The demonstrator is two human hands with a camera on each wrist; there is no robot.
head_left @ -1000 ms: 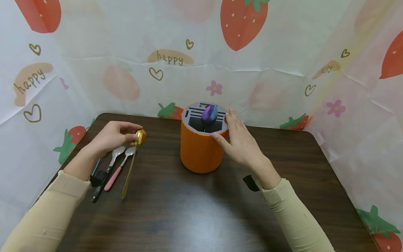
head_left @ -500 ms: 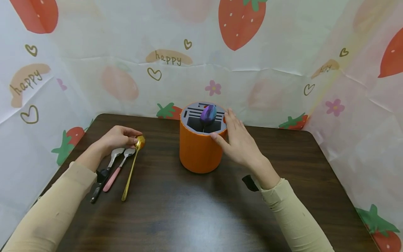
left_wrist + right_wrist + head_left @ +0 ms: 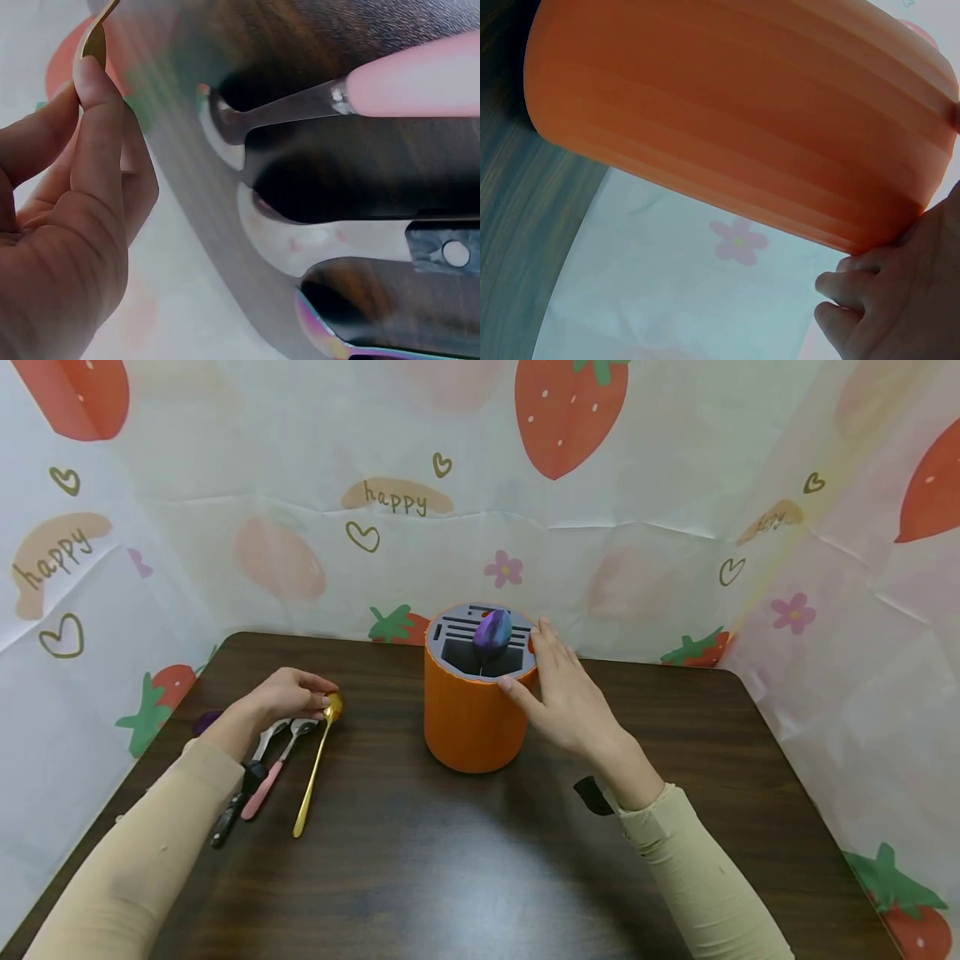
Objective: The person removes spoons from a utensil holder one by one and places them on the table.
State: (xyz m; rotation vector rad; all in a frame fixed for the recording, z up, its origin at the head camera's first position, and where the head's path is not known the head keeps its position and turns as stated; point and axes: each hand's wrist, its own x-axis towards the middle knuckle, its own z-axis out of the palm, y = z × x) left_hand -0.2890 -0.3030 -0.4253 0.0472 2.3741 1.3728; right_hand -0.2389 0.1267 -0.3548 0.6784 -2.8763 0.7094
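My left hand [image 3: 285, 697] pinches a gold spoon [image 3: 315, 768] by its bowl between thumb and fingers; its handle slants toward me, end low at the tabletop. In the left wrist view, only a bit of the gold spoon [image 3: 96, 37] shows above the fingertips. My right hand [image 3: 566, 702] rests against the orange cutlery holder [image 3: 472, 722], thumb at the front rim, straight fingers along the right side. The holder's grey slotted top bears a purple-blue spoon [image 3: 491, 635], bowl up. The right wrist view shows the holder's ribbed wall [image 3: 727, 120] beside the fingers.
Left of the gold spoon lie a pink-handled spoon [image 3: 262, 789] and a black-handled piece of cutlery [image 3: 228, 818] with a silver head. A purple iridescent piece [image 3: 204, 722] shows partly behind my left wrist. A strawberry-print sheet [image 3: 300, 460] hangs behind the dark table [image 3: 420, 877].
My left hand has moved down and slightly right, lowering the gold spoon's bowl end toward the table. A purple piece has come into view behind the wrist. My right hand stays on the holder.
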